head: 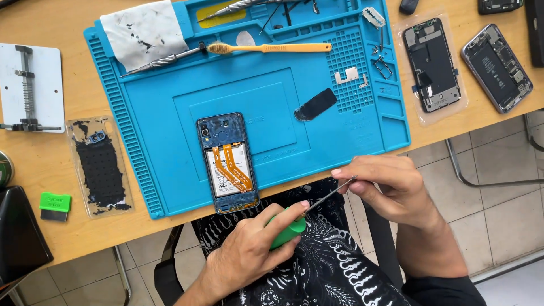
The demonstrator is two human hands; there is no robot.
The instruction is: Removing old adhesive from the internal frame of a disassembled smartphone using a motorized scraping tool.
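Screwdriver (303, 218), green handle lower-left, tip upper-right

Just above the left hand (255, 249), very near: white label (225, 177) on the battery of an open phone, a tall rectangle with two orange strips across it.

Far to the left of the left hand, on the wooden table: see-through plastic bag (101, 167), tall and flat, with a black bumpy phone part inside.

Lower left of that, at the picture's edge: dark screen (17, 238), black and shiny, only partly in view.

High above the right hand (391, 187), well apart: second see-through bag (433, 65), a tall rectangle, with a black and grey phone frame inside.
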